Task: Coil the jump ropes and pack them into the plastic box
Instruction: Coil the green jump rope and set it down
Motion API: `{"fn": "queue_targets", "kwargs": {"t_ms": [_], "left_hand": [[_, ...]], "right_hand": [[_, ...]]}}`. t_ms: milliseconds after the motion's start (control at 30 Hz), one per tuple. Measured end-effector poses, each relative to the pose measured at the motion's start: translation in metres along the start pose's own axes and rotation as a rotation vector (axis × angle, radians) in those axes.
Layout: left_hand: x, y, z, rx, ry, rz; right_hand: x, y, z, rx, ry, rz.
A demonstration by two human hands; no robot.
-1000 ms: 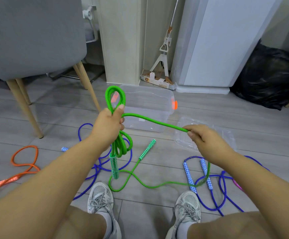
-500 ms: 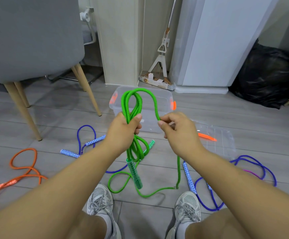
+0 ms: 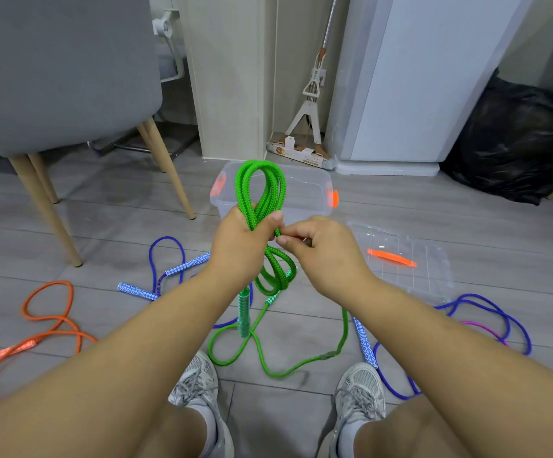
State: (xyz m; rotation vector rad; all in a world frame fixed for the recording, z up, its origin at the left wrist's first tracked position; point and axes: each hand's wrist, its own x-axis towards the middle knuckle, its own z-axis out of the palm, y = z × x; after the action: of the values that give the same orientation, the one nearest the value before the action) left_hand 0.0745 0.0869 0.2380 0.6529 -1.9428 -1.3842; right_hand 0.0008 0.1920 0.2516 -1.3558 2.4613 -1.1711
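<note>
— Where do we hold the green rope (image 3: 273, 196)?
— Our left hand (image 3: 239, 246) grips the upright loops in its fist. Just to its right, our right hand (image 3: 321, 256) pinches the loose strand, which hangs down to the floor. The plastic box (image 3: 318, 190) waits open behind both hands.

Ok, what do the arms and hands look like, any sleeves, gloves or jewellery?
No sleeves show: the left forearm and right forearm are bare to the frame edge. The left hand and right hand wear no gloves; no watch, band or ring is visible.
</note>
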Motion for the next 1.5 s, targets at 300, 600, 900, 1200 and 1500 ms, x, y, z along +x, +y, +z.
{"fn": "queue_targets", "kwargs": {"t_ms": [300, 600, 900, 1200, 1500], "left_hand": [[0.009, -0.004, -0.008, -0.057, 0.100, -0.148], [0.017, -0.020, -0.040, -0.130, 0.153, -0.195], [0.015, -0.031, -0.037, 0.016, 0.084, -0.199], [-0.003, -0.020, -0.004, -0.026, -0.107, -0.251], [-0.005, -0.010, -0.006, -0.121, -0.152, -0.364]], "right_hand": [[-0.009, 0.028, -0.007, 0.115, -0.152, 0.077], [-0.027, 0.098, -0.034, -0.146, -0.333, 0.206], [-0.022, 0.069, -0.030, -0.337, -0.300, 0.069], [0.000, 0.012, -0.017, -0.154, -0.185, -0.071], [0.008, 0.003, -0.008, -0.065, -0.197, 0.012]]}}
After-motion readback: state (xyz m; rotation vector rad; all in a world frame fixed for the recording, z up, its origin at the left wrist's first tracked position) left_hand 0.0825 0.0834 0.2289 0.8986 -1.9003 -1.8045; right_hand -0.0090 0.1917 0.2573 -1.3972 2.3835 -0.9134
